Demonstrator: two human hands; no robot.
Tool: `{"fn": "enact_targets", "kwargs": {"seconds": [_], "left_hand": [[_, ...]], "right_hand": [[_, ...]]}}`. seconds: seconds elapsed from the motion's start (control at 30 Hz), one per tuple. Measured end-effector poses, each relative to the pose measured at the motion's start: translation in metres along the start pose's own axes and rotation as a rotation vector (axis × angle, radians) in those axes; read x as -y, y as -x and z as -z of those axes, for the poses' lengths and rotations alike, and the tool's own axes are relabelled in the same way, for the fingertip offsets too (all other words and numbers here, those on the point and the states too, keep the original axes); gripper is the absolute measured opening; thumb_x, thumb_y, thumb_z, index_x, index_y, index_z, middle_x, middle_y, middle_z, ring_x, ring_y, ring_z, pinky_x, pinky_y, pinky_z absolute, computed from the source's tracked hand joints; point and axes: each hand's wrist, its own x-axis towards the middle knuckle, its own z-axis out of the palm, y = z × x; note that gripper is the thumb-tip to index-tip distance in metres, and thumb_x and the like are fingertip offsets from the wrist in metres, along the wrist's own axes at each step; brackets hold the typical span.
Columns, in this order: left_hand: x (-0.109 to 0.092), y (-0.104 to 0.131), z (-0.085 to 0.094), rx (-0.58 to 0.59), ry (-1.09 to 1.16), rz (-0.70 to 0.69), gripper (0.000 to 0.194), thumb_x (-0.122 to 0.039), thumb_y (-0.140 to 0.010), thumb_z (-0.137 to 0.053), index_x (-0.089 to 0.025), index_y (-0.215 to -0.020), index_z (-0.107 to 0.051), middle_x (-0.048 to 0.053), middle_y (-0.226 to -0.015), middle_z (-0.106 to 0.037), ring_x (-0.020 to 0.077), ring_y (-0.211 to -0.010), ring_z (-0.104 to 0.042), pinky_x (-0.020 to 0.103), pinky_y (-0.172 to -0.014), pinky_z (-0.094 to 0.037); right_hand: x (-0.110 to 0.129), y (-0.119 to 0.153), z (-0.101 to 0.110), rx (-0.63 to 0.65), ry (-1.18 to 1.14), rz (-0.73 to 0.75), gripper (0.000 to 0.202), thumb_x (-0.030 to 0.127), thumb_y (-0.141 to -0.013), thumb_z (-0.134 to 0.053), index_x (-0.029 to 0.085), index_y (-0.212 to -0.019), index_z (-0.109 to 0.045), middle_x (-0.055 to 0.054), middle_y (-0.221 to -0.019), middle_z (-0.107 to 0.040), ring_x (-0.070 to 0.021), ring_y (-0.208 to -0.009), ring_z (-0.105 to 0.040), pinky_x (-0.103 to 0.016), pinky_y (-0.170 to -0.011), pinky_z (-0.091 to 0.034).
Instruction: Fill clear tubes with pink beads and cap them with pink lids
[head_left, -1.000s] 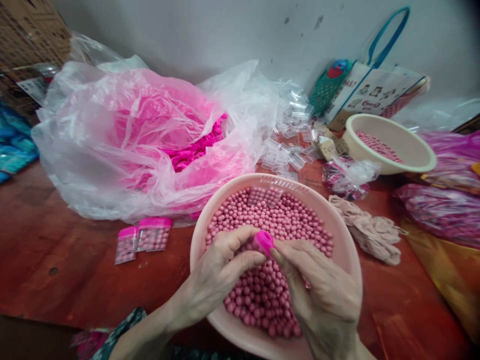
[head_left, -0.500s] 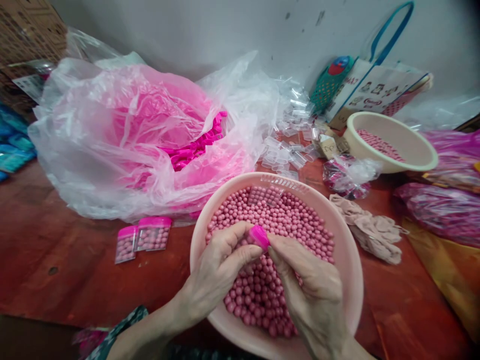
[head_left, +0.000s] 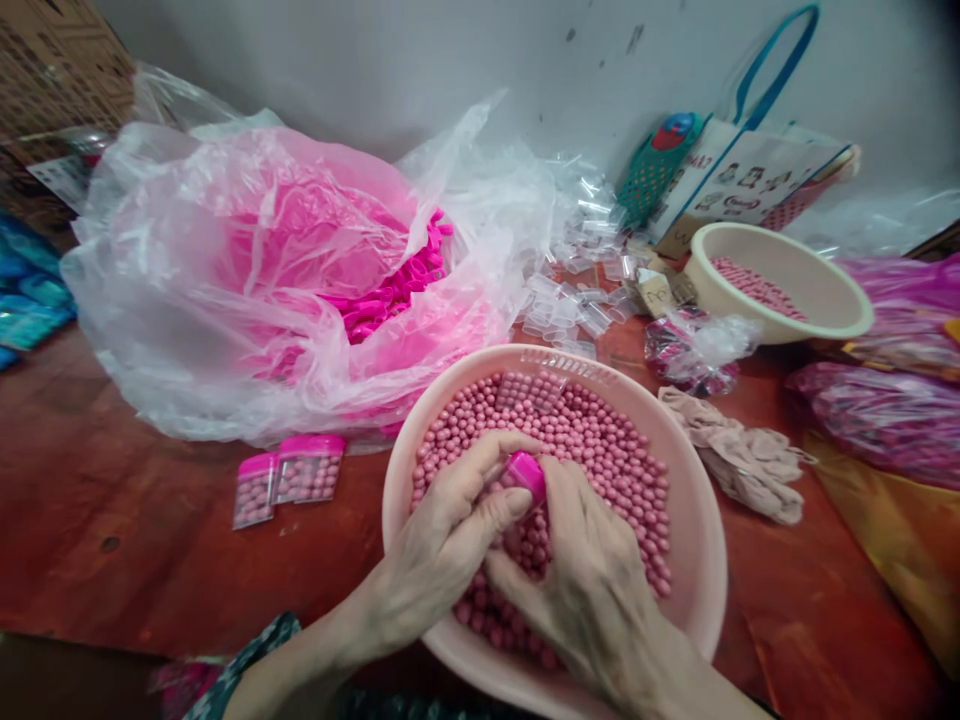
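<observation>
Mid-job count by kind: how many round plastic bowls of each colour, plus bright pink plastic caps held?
Pale pink round plastic bowl: 1
Cream round plastic bowl: 1
Held bright pink plastic cap: 1
Total: 3

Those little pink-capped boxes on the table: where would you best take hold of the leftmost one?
I'd take the leftmost box by its pink cap and opposite end, coming from its left: that side looks free, while another capped box sits close on its right.
</observation>
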Motion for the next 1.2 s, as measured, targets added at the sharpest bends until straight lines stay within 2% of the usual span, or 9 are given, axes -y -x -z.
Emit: {"fn": "enact_targets", "kwargs": {"seconds": [0.23, 0.4, 0.47, 0.57, 0.7, 0.8, 0.9, 1.0, 1.2], "left_hand": [[0.002, 0.001, 0.002, 0.033, -0.051, -0.037, 0.025, -0.019, -0.094, -0.044, -0.028, -0.115, -0.052, -0.004, -0.091, -0.055, 0.0124, -0.086, -0.054, 0.023, -0.078, -0.041], [0.002, 0.002, 0.003, -0.034, -0.006, -0.011, 0.023, -0.019, -0.093, -0.046, -0.027, -0.114, -0.053, -0.003, -0.096, -0.056, 0.012, -0.088, -0.053, 0.023, -0.082, -0.041], [0.002, 0.001, 0.002, -0.067, 0.078, 0.016, 0.025, -0.02, -0.092, -0.048, -0.027, -0.117, -0.05, -0.002, -0.099, -0.056, 0.012, -0.091, -0.053, 0.023, -0.085, -0.041], [0.002, 0.001, 0.003, -0.049, 0.214, 0.106, 0.033, -0.024, -0.092, -0.05, -0.028, -0.124, -0.044, -0.002, -0.089, -0.056, 0.012, -0.083, -0.055, 0.022, -0.075, -0.045], [0.002, 0.003, 0.003, -0.034, 0.18, 0.12, 0.035, -0.026, -0.092, -0.05, -0.029, -0.126, -0.045, 0.001, -0.105, -0.058, 0.0145, -0.096, -0.056, 0.023, -0.08, -0.046], [0.003, 0.004, 0.001, -0.06, 0.097, 0.072, 0.037, -0.027, -0.092, -0.051, -0.03, -0.128, -0.044, 0.001, -0.136, -0.045, 0.0186, -0.117, -0.049, 0.028, -0.098, -0.041], [0.004, 0.004, 0.0, -0.04, 0.076, 0.043, 0.039, -0.028, -0.093, -0.049, -0.031, -0.131, -0.042, 0.0, -0.143, -0.039, 0.0206, -0.127, -0.042, 0.032, -0.106, -0.035], [0.004, 0.005, 0.001, -0.054, 0.033, 0.044, 0.041, -0.028, -0.093, -0.048, -0.031, -0.134, -0.04, -0.001, -0.145, -0.037, 0.0216, -0.132, -0.037, 0.034, -0.108, -0.033], [0.003, 0.009, 0.002, -0.06, -0.087, 0.012, 0.04, -0.027, -0.094, -0.047, -0.032, -0.134, -0.042, -0.002, -0.14, -0.046, 0.0192, -0.125, -0.045, 0.03, -0.104, -0.035]], "right_hand": [[0.002, -0.007, 0.002, -0.017, 0.262, 0.168, 0.021, 0.027, -0.086, -0.045, 0.008, -0.093, -0.05, -0.01, -0.068, -0.056, -0.0221, -0.053, -0.057, -0.031, -0.037, -0.045], [-0.002, -0.01, -0.001, 0.043, -0.007, 0.118, 0.029, 0.032, -0.083, -0.057, 0.009, -0.1, -0.051, -0.012, -0.079, -0.061, -0.0246, -0.065, -0.061, -0.034, -0.047, -0.052], [-0.007, -0.012, 0.006, 0.118, -0.255, -0.021, 0.042, 0.03, -0.08, -0.065, 0.011, -0.113, -0.048, -0.013, -0.092, -0.063, -0.0237, -0.078, -0.063, -0.035, -0.06, -0.056], [-0.017, -0.015, 0.022, 0.106, -0.71, -0.405, 0.054, 0.028, -0.077, -0.07, 0.018, -0.122, -0.043, -0.006, -0.09, -0.066, -0.0185, -0.079, -0.066, -0.032, -0.069, -0.058], [-0.027, -0.018, 0.032, -0.115, -1.007, -0.66, 0.025, 0.023, -0.074, -0.073, 0.018, -0.094, -0.059, -0.003, -0.079, -0.068, -0.0147, -0.066, -0.067, -0.026, -0.063, -0.059], [-0.024, -0.018, 0.023, -0.132, -0.956, -0.586, 0.02, 0.022, -0.079, -0.068, 0.018, -0.098, -0.063, -0.003, -0.081, -0.069, -0.0156, -0.07, -0.068, -0.027, -0.065, -0.059], [-0.015, -0.014, 0.015, -0.006, -0.707, -0.327, 0.035, 0.021, -0.087, -0.057, 0.02, -0.122, -0.052, -0.007, -0.101, -0.067, -0.0196, -0.093, -0.066, -0.035, -0.083, -0.056], [-0.009, -0.011, 0.013, 0.124, -0.409, -0.077, 0.044, 0.024, -0.087, -0.057, 0.016, -0.128, -0.043, -0.013, -0.117, -0.06, -0.0231, -0.109, -0.058, -0.036, -0.09, -0.052], [-0.004, -0.011, 0.004, 0.068, -0.021, 0.082, 0.051, 0.044, -0.085, -0.053, 0.006, -0.117, -0.042, -0.021, -0.103, -0.059, -0.0318, -0.095, -0.059, -0.046, -0.076, -0.055]]}}
